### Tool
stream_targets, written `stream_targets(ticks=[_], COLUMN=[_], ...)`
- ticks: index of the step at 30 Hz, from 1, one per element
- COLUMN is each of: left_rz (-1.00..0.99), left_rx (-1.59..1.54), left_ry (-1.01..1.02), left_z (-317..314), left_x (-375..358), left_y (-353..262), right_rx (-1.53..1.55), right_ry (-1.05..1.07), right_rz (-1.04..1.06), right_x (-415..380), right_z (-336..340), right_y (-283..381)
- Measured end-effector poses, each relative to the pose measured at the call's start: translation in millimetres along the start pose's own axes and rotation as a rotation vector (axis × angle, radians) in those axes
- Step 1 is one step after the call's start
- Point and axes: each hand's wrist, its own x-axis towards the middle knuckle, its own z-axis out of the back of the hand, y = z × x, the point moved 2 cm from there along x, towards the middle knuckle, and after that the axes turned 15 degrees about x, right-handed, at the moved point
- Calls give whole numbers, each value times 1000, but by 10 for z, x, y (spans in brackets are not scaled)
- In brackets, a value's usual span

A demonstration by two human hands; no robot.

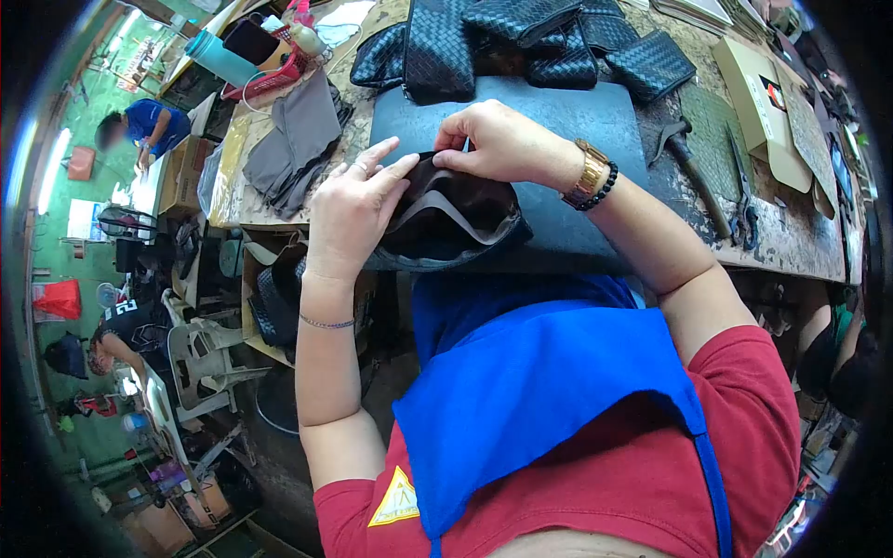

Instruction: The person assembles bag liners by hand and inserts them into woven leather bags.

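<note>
A dark pouch (456, 244) with a brownish-grey lining lies at the front edge of a dark work board, its mouth spread toward me. My left hand (358, 205) holds the left side of its rim, index finger raised and the other fingers against the edge. With thumb and forefinger, my right hand (502, 144) pinches the far rim. The part of the edge between the fingertips is mostly hidden. Under the pouch is the dark blue-grey board (586, 167).
Black woven pouches (442, 51) are piled behind the board. Grey lining cloth (298, 139) lies left, near a red basket (279, 73) and a teal bottle (221, 58). A hammer (698, 172) and scissors (741, 186) lie right. Two people work at far left.
</note>
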Motion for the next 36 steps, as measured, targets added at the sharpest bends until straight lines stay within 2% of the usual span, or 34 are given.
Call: stream_targets(ticks=[6,9,10,11,13,16,20,23,26,28,31,36], left_rz=[119,156,184,215,258,324,337,379,343,295,362,452], left_rx=[-131,-245,-295,-351,-400,-468,-519,-481,-447,-458,-738,-807], left_ry=[142,177,191,208,219,299,310,304,268,250,193,152], left_z=[97,85,79,67,42,69,30,22,-5,-28,-66,-172], left_x=[-33,-51,-55,-78,-90,-87,-120,-124,-135,-144,-206,-231], left_y=[-8,42,78,112,175,190,217,243,270,291,347,383], right_rx=[-17,-40,-80,-92,-54,-62,-84,-40,13,114,230,285], right_ry=[40,-4,32,102,162,102,183,276,254,211,149,159], right_rz=[11,128,220,149,165,415,382,197,223,134,-4,-193], right_x=[-3,5,44,57,102,208,247,240,183,152,75,0], right_z=[24,39,20,15,-23,-107,-162,-154,-147,-127,-49,78], right_y=[-1,-6,28,73,185,167,191,195,194,103,61,-86])
